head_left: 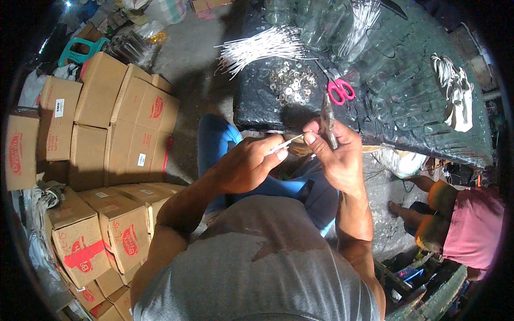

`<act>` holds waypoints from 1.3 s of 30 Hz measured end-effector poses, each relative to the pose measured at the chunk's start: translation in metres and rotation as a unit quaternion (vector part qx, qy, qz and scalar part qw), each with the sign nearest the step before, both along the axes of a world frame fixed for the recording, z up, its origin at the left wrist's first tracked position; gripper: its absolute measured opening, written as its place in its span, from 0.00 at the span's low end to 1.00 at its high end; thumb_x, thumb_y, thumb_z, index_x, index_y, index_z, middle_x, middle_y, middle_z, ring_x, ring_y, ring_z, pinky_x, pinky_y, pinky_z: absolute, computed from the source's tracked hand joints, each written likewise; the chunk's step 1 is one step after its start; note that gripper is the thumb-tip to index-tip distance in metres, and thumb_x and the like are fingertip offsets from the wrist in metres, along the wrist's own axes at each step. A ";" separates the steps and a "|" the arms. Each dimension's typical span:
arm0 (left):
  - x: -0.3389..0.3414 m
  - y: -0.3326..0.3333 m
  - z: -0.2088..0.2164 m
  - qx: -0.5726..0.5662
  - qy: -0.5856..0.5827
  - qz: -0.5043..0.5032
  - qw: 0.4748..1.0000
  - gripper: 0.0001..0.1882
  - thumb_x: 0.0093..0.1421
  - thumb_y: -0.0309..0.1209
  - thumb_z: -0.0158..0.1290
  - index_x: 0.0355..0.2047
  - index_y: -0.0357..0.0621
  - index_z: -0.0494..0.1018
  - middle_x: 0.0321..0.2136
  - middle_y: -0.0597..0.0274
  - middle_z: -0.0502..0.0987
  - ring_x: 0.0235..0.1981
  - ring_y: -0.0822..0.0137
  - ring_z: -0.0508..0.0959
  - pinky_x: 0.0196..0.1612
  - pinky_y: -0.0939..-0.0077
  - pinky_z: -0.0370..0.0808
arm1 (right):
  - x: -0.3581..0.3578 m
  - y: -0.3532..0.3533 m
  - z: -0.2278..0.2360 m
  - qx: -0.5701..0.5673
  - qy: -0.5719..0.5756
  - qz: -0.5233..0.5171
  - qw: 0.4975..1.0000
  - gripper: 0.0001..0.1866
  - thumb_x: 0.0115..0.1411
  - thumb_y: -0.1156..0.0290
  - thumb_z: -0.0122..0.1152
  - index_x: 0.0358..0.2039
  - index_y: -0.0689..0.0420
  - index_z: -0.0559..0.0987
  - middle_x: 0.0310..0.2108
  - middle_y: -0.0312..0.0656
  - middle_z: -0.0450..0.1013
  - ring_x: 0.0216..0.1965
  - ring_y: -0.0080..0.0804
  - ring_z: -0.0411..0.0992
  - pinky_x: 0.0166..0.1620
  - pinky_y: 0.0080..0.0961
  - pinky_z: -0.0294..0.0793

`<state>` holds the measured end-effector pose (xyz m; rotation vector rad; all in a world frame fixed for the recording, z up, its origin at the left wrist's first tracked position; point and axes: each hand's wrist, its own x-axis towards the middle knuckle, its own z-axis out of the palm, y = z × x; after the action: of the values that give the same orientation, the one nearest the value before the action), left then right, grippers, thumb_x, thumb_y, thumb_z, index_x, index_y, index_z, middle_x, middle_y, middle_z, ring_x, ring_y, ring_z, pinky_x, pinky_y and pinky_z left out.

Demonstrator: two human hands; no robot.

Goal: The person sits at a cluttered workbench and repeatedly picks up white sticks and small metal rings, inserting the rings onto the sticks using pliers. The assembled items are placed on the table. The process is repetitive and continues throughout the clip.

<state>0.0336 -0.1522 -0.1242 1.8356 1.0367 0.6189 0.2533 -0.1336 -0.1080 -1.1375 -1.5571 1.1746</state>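
Note:
My left hand (251,163) pinches a thin white wick-like strand (292,142) between thumb and fingers, in front of my chest. On its other side my right hand (337,158) has thumb and fingertip closed at the strand's tip. A pair of worn metal pliers (328,120) is tucked into that same hand, jaws toward the table. Whether a small piece sits at the strand's tip is hidden by the fingers. Ahead on the dark-covered table (251,109) lie a pile of small metal discs (292,83), pink-handled scissors (340,92) and a bundle of white strands (262,49).
Clear glass jars (385,75) crowd the table's right side, near a second strand bundle (360,21) and a white cloth (454,91). Stacked cardboard boxes (128,128) stand at my left. Another person in a pink shirt (474,227) is at the right.

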 end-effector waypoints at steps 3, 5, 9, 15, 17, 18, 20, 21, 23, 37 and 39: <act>-0.029 -0.009 -0.022 -0.039 0.080 -0.018 0.996 0.12 0.70 0.34 0.46 0.42 0.36 0.70 0.32 0.46 0.75 0.36 0.50 0.77 0.42 0.62 0.72 | 0.010 -0.003 0.009 -0.028 0.034 -0.024 0.999 0.04 0.62 0.77 0.65 0.37 0.61 0.80 0.29 0.30 0.74 0.32 0.16 0.68 0.37 0.19 0.69; -0.062 -0.028 -0.057 0.197 0.069 0.033 0.977 0.10 0.65 0.33 0.53 0.39 0.38 0.71 0.27 0.46 0.77 0.30 0.45 0.79 0.35 0.55 0.74 | 0.021 -0.003 0.014 -0.021 0.061 -0.053 0.997 0.04 0.62 0.77 0.65 0.36 0.62 0.80 0.29 0.30 0.74 0.32 0.17 0.69 0.37 0.19 0.70; -0.102 -0.034 -0.033 0.023 0.218 0.122 0.968 0.10 0.61 0.32 0.59 0.38 0.39 0.75 0.31 0.48 0.79 0.30 0.48 0.80 0.35 0.60 0.75 | 0.030 -0.005 0.008 -0.046 0.031 -0.028 0.998 0.04 0.62 0.78 0.65 0.36 0.62 0.80 0.28 0.31 0.75 0.32 0.18 0.70 0.38 0.20 0.71; -0.011 -0.012 0.017 0.160 -0.073 0.152 0.973 0.07 0.59 0.27 0.60 0.36 0.36 0.78 0.32 0.51 0.81 0.34 0.59 0.82 0.37 0.69 0.76 | -0.007 -0.016 -0.007 -0.051 0.016 0.042 0.998 0.02 0.61 0.76 0.65 0.34 0.59 0.80 0.24 0.27 0.71 0.27 0.14 0.64 0.31 0.18 0.64; 0.012 -0.010 0.020 0.129 -0.109 0.136 0.976 0.06 0.59 0.24 0.61 0.36 0.36 0.79 0.32 0.54 0.81 0.33 0.68 0.81 0.38 0.73 0.77 | -0.010 -0.018 -0.009 -0.050 0.039 0.057 0.996 0.02 0.62 0.76 0.65 0.34 0.60 0.80 0.24 0.27 0.71 0.27 0.13 0.64 0.31 0.17 0.64; 0.014 -0.010 0.018 0.111 -0.107 0.143 0.978 0.06 0.59 0.24 0.61 0.36 0.36 0.79 0.32 0.55 0.82 0.33 0.69 0.81 0.38 0.74 0.76 | -0.009 -0.019 -0.009 -0.050 0.031 0.053 0.997 0.02 0.62 0.76 0.64 0.35 0.60 0.80 0.25 0.28 0.73 0.28 0.13 0.65 0.31 0.17 0.65; 0.017 -0.010 0.013 0.072 -0.104 0.157 0.980 0.05 0.59 0.23 0.61 0.35 0.35 0.80 0.31 0.56 0.82 0.33 0.70 0.80 0.38 0.75 0.76 | -0.010 -0.020 -0.011 -0.069 0.083 0.042 0.993 0.03 0.63 0.77 0.64 0.37 0.61 0.80 0.27 0.30 0.74 0.28 0.14 0.66 0.32 0.18 0.67; 0.019 -0.011 0.012 0.039 -0.112 0.155 0.981 0.05 0.59 0.24 0.60 0.35 0.35 0.80 0.31 0.57 0.82 0.33 0.71 0.80 0.39 0.76 0.76 | -0.009 -0.022 -0.015 -0.080 0.109 0.036 0.990 0.03 0.63 0.77 0.63 0.37 0.61 0.80 0.28 0.31 0.75 0.28 0.14 0.67 0.32 0.18 0.68; 0.021 -0.011 0.012 -0.024 -0.125 0.153 0.980 0.05 0.60 0.24 0.60 0.35 0.34 0.80 0.31 0.59 0.82 0.34 0.73 0.79 0.39 0.77 0.75 | -0.006 -0.025 -0.023 -0.112 0.171 0.034 0.978 0.04 0.64 0.77 0.63 0.39 0.62 0.79 0.29 0.35 0.77 0.29 0.18 0.71 0.34 0.18 0.72; 0.023 -0.014 -0.005 -0.045 -0.221 0.197 0.954 0.06 0.64 0.25 0.54 0.35 0.33 0.77 0.29 0.58 0.82 0.31 0.73 0.81 0.37 0.77 0.76 | -0.031 -0.032 -0.037 -0.025 0.118 -0.033 0.992 0.05 0.66 0.75 0.61 0.36 0.64 0.77 0.27 0.36 0.75 0.29 0.21 0.72 0.35 0.20 0.73; 0.022 -0.015 0.002 -0.031 -0.199 0.182 0.962 0.05 0.65 0.24 0.55 0.37 0.34 0.77 0.29 0.63 0.80 0.31 0.76 0.77 0.37 0.79 0.74 | -0.028 -0.031 -0.037 -0.049 0.169 -0.028 0.984 0.04 0.66 0.76 0.60 0.37 0.64 0.77 0.28 0.36 0.76 0.30 0.21 0.72 0.36 0.20 0.73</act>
<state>0.0552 -0.1674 -0.1219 1.3924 1.1047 1.1113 0.2252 -0.1650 -0.1446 -0.9779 -1.2132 1.3401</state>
